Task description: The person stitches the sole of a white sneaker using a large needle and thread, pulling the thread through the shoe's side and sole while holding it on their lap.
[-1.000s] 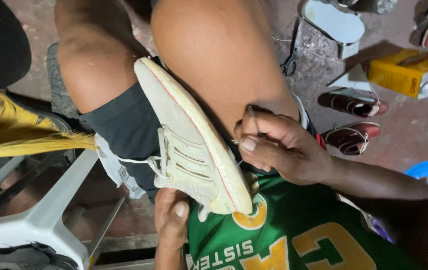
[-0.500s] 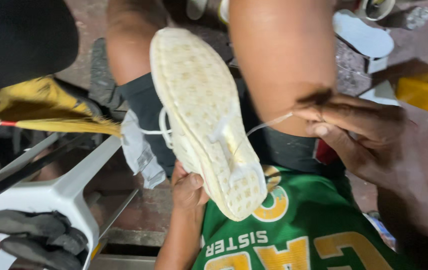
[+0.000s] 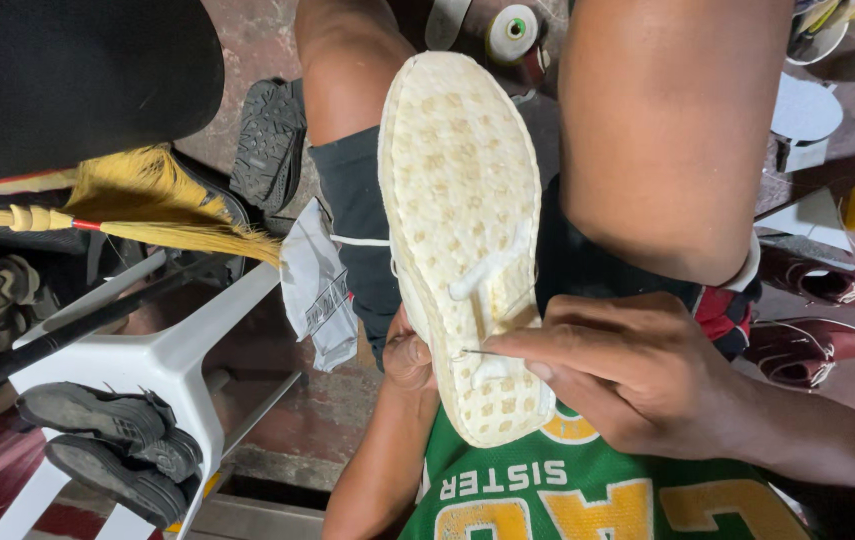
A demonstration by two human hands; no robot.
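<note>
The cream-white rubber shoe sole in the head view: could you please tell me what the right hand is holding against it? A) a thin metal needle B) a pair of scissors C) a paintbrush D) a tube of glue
A: the right hand pinches a thin metal needle whose tip meets the cream-white rubber shoe sole, while the left hand steadies the shoe from behind.

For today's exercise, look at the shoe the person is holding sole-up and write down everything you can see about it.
The shoe is a pale cream sneaker, turned sole-up between the person's knees, toe pointing away. Its rubbery-looking sole has a grid of small square studs, yellowed and scuffed. A raised white bar crosses the heel area. The left hand grips it from underneath; the right hand rests on the heel end, pinching a thin needle against the sole. A white lace trails off its left side.
</note>
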